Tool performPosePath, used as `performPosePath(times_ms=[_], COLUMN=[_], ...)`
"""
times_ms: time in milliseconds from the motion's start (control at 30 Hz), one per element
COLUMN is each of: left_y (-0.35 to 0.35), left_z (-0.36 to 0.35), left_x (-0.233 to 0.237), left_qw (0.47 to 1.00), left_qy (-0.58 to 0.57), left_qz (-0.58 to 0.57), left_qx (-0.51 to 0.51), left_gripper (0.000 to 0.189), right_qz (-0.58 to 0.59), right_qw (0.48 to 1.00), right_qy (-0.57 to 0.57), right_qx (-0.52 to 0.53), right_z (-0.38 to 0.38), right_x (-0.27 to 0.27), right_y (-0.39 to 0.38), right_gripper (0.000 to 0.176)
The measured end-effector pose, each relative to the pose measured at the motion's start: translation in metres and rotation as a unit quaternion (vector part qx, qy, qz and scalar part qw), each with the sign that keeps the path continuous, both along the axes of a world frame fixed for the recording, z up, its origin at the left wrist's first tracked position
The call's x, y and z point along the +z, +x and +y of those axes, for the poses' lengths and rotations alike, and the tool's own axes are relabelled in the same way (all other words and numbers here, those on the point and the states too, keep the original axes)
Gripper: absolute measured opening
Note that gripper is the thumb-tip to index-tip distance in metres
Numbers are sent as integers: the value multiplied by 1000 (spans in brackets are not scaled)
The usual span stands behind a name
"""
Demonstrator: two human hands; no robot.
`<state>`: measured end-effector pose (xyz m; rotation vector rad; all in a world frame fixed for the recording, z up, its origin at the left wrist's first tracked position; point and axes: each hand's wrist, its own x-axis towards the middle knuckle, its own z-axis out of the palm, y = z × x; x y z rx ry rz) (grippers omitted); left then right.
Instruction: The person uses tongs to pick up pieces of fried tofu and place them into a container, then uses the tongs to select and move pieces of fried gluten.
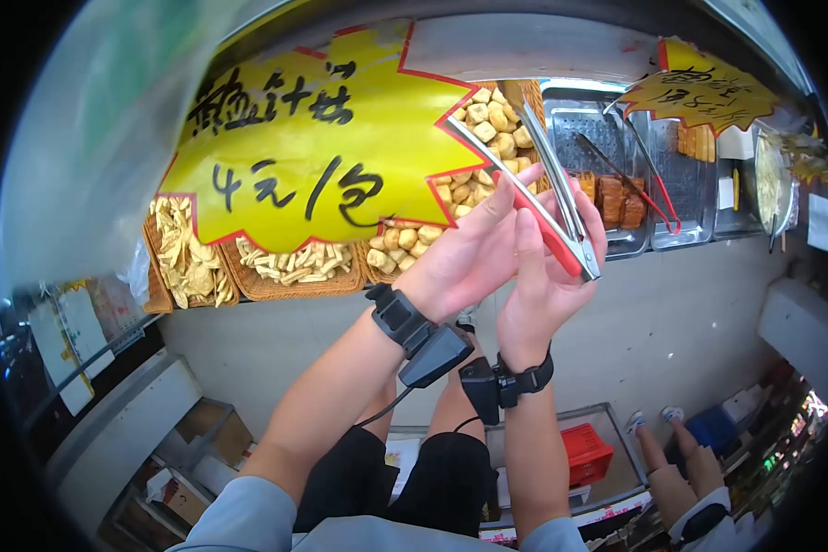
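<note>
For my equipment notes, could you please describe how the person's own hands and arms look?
The left hand and right hand are gloveless. Each wears a black wrist strap carrying a dark, boxy device with a thin black cable. The sleeves are short, pale blue-grey.

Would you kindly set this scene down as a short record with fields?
Left hand: at the red-handled tongs, grip partly hidden
Right hand: holding the same tongs near the hinged end
Wrists: black straps on both
Sign: large yellow sign, reading "4元/包"
Wicker baskets: pale and golden foods
Metal trays: brown blocks; second tongs across them
</note>
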<state>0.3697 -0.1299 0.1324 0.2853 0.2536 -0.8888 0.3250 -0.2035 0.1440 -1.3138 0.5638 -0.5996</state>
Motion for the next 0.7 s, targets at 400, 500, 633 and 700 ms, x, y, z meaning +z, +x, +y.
performPosePath(times_ms=[400,500,633,700], left_y=[-152,-205,-283,-312], left_z=[115,151,192,204], left_x=[-44,-51,-86,-99], left_qw=[808,610,533,566], left_qy=[508,649,669,645], left_qz=[-230,-352,-358,-299], left_qx=[-191,-287,-375,-418], left_gripper=[48,48,42,44], right_qz=[-50,-39,-40,-12], right_qw=[922,901,882,870], right_qy=[-319,-342,-373,-393], right_qx=[214,264,286,299], right_z=[-62,-70,-59,-48], right_x=[8,-9,-23,-24], right_y=[54,72,93,95], right_gripper=[47,50,36,39])
